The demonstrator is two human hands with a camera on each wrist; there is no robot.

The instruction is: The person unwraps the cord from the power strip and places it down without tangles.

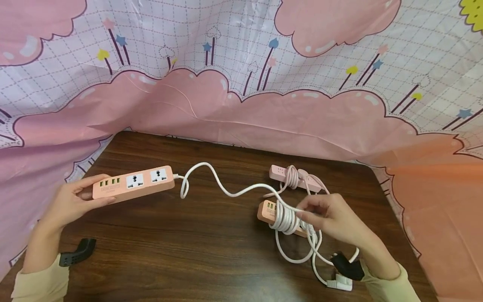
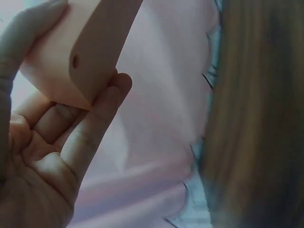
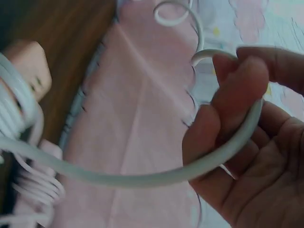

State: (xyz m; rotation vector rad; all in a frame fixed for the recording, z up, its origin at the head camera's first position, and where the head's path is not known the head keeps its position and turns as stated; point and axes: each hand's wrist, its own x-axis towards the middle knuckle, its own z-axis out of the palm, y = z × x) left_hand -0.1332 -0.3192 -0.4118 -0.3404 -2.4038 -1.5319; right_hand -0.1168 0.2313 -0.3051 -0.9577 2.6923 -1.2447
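While pink cloud cloth (image 1: 241, 121) backs wooden table (image 1: 181, 247) | left hand (image 1: 69, 201) grips power strip (image 1: 133, 183) | right hand (image 1: 332, 218) pinches cord (image 1: 226, 191)

Soft, even light fills the sharp head view, with faint glare on the glossy pink plastic backdrop sheet (image 1: 241, 113) toward 12 o'clock and bowed edges, while both dimmer wrist views are blurred, especially the dark brown wooden table (image 2: 256, 114).

surface: dark wooden table (image 1: 196, 251) | on it: two cord-wrapped power strips (image 1: 269, 212) (image 1: 294, 175), black plug (image 1: 77, 251)
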